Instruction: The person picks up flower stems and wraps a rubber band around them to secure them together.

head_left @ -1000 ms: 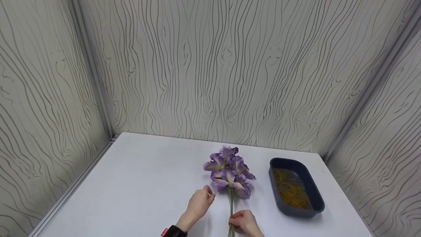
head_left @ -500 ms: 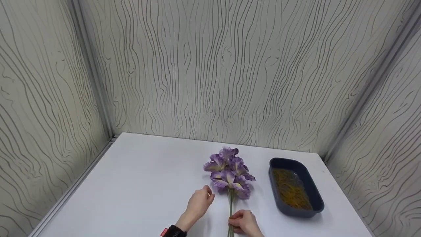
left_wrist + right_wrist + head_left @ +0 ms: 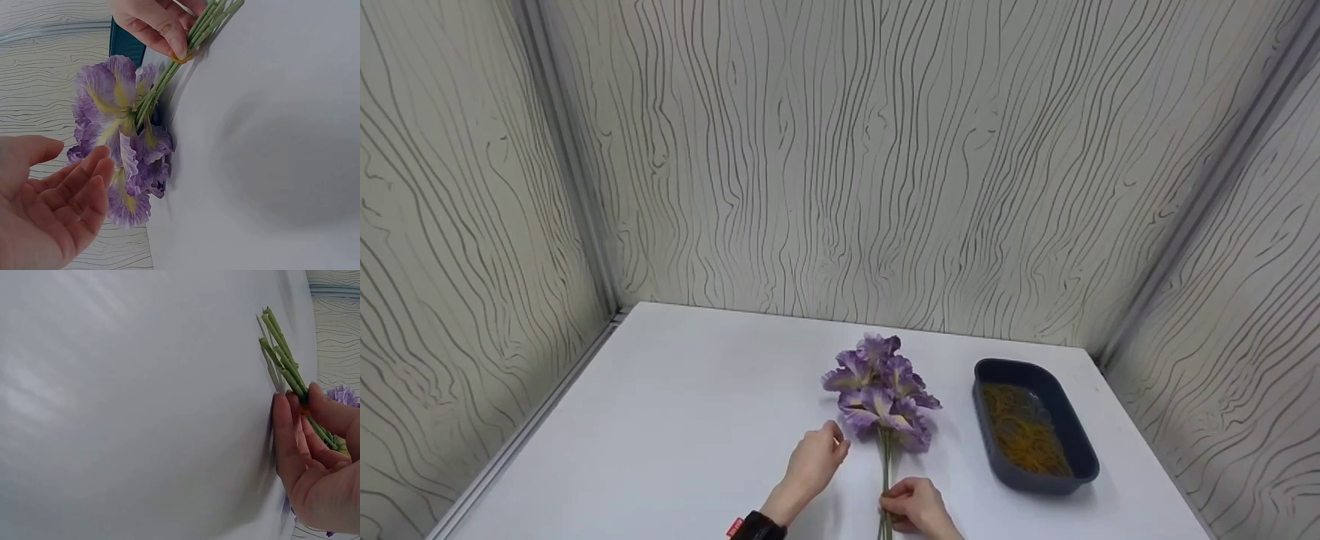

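Note:
A bunch of purple irises (image 3: 877, 397) with yellow streaks lies on the white table, blooms toward the back wall. My right hand (image 3: 919, 507) pinches the green stems (image 3: 281, 354) low down between thumb and fingers. In the left wrist view a yellow-orange rubber band (image 3: 183, 57) circles the stems right at the right thumb. The cut stem ends stick out past the right hand in the right wrist view. My left hand (image 3: 814, 459) hovers just left of the blooms, fingers loosely curved and holding nothing.
To the right of the flowers stands a dark blue tub (image 3: 1080, 442) with many yellow rubber bands (image 3: 1027, 439) in it. Wood-patterned panels (image 3: 825, 165) enclose the white table (image 3: 682, 405) at the back and both sides. A black band (image 3: 759, 527) with a red tag circles the left wrist.
The irises have shifted very slightly to the left along with my right hand, which keeps its pinch on the stems. My left hand stays in nearly the same place.

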`<state>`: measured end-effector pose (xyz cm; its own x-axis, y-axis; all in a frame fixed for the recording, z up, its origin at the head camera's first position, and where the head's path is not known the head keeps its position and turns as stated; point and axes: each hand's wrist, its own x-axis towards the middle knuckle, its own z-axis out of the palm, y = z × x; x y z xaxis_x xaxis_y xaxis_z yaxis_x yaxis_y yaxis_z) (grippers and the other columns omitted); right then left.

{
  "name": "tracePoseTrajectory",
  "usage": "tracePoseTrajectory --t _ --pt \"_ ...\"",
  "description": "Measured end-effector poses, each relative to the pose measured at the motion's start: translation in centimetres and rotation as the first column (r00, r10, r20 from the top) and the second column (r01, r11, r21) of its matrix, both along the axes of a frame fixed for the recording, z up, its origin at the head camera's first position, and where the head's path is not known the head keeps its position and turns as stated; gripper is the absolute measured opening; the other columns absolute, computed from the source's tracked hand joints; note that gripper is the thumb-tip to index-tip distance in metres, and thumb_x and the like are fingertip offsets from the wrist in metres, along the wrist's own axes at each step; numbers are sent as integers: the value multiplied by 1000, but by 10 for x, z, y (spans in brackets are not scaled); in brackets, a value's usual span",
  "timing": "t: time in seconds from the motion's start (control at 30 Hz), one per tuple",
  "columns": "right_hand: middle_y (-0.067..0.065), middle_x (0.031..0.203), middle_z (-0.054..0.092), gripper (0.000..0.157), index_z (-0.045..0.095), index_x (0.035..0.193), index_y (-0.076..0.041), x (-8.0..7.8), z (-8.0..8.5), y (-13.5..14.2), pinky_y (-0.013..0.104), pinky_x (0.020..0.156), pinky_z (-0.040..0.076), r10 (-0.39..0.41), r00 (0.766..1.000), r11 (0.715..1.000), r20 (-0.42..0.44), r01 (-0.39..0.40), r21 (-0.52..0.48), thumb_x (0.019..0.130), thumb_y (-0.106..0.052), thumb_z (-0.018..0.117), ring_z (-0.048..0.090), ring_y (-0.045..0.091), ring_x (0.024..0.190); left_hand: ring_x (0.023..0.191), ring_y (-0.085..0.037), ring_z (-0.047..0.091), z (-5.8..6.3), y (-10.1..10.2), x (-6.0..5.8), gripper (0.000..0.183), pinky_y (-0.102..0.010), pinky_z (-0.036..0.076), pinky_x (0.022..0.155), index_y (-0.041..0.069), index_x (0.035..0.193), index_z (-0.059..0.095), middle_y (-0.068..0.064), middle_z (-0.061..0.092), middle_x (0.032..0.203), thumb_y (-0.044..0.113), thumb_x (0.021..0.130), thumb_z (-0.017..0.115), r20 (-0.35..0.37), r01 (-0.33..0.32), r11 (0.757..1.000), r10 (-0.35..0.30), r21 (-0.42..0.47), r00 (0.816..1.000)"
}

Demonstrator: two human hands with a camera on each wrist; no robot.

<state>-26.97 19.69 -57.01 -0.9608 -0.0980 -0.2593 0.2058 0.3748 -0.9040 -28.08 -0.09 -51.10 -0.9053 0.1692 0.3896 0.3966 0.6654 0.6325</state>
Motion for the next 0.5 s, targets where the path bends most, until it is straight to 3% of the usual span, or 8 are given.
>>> tracePoseTrajectory --t 0.27,0.5 --pt "2 64 58 30 57 82 1 -3 8 3 27 49 47 -17 999 996 -37 20 91 77 -24 73 57 13 53 46 -7 42 1 -1 -1 14 -25 35 41 6 77 52 2 50 59 11 83 64 -7 -19 1000 19 -15 1000" --pt "6 66 58 36 57 84 0 -8 21 6 30 49 49 -45 998 995 -50 49 85 77 -33 71 59 17 55 47 -7 42 1 -3 -1 14 -24 35 41 5 79 51 1 50 61 10 83 64 5 -40 998 40 -46 999"
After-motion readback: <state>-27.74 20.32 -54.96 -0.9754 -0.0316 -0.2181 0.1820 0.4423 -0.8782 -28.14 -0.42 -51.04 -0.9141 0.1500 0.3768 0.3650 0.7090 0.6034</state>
